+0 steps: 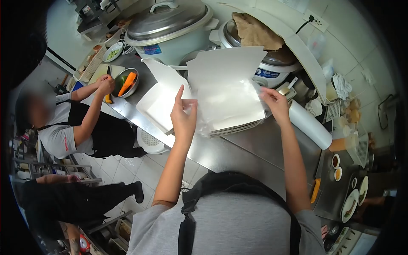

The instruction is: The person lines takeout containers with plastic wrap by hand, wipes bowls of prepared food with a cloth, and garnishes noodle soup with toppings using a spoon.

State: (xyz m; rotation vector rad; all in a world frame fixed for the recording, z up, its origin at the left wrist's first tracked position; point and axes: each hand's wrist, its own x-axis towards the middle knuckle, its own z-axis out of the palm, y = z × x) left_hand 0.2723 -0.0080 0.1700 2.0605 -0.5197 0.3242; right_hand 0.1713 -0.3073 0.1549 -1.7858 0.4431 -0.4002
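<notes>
A clear plastic sheet [229, 100] is stretched between my two hands, above a stack of flattened white cardboard takeaway boxes [225, 63]. My left hand [184, 115] pinches its left side between thumb and fingers, with the index finger pointing up. At the opposite edge, my right hand [276, 103] grips the plastic with the fingertips. Left of the stack stands an unfolded white takeaway box [157, 104] with its lid raised, partly behind my left hand. Whether the plastic is a bag or a single layer cannot be made out.
Large rice cookers [170, 34] stand behind the boxes. A white roll [310, 125] lies at right, beyond it an orange-handled knife [315, 190] and plates [349, 206]. At left a co-worker [68, 123] works beside a metal bowl [126, 83] of vegetables; another person stands lower left.
</notes>
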